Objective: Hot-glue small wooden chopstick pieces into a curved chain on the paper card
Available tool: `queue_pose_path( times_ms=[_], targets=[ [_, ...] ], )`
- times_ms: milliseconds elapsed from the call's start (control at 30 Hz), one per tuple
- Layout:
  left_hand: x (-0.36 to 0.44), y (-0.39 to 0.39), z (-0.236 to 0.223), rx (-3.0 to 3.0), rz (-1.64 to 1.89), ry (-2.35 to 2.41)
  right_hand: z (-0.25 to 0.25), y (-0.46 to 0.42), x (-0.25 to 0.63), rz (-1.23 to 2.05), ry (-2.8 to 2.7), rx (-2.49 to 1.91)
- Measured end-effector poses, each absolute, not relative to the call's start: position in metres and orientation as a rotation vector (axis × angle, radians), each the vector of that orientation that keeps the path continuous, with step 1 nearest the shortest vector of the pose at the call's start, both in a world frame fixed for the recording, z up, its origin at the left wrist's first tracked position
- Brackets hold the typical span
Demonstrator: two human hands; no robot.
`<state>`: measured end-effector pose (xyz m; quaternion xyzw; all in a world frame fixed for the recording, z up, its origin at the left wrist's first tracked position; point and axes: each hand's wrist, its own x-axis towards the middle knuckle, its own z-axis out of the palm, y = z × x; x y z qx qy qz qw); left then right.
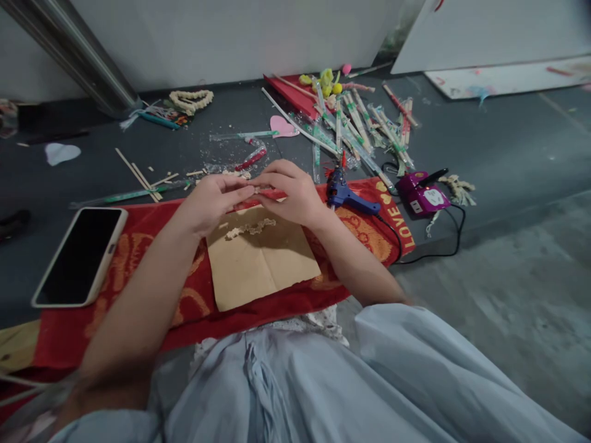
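- Currently pinching small piece [257,189] between left hand [210,201] and right hand [295,194], twelve o'clock of paper [265,271].
- Noted thereon: bumpy strip [250,229], seemingly part-built.
- Unused, seemingly: sticks [140,176], ten o'clock.

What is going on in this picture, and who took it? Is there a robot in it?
No robot here! A person wears a camera on their head, and it looks forward and down, so you see what they see.

The left hand and right hand are bare. Their fingertips meet and seem to pinch a small pale bit, too blurry and hidden to name.

Under the hands, a brown sheet lies on a red towel, with a wavy pale strip on the sheet. To the left is a phone. To the right are a blue glue gun and a purple box. Farther back lie a pink heart and lots of wrapped sticks.
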<state>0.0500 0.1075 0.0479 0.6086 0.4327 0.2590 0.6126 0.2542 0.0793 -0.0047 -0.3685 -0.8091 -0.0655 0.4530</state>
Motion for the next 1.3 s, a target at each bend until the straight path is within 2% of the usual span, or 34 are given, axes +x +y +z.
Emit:
queue_pose_path(
  times_ms=[167,300,433,600,733,833,967,1133,1300],
  targets=[
    [0.047,0.109,0.045,1.076,0.513,0.978,-0.005,0.079,0.256,-0.015,-2.022,-0.972],
    [0.046,0.108,0.048,1.054,0.481,1.008,-0.005,0.079,0.256,-0.044,-2.059,-0.999],
    [0.048,0.106,0.05,1.115,0.526,1.096,-0.004,0.083,0.262,-0.04,-2.099,-1.069],
    [0.053,0.102,0.048,1.295,0.712,1.224,-0.007,0.09,0.278,0.065,-2.06,-1.46],
    [0.058,0.099,0.053,1.482,0.778,1.259,0.004,0.081,0.278,0.194,-2.066,-1.339],
    [0.065,0.099,0.061,1.566,0.716,1.264,0.021,0.067,0.268,0.274,-2.064,-1.239],
    [0.075,0.105,0.069,1.529,0.591,1.21,0.037,0.051,0.257,0.261,-2.021,-1.352],
    [0.083,0.111,0.072,1.312,0.447,1.056,0.041,0.036,0.258,0.226,-1.966,-1.423],
    [0.086,0.112,0.075,1.41,0.351,1.023,0.037,0.019,0.258,0.159,-1.914,-1.537]
  ],
)
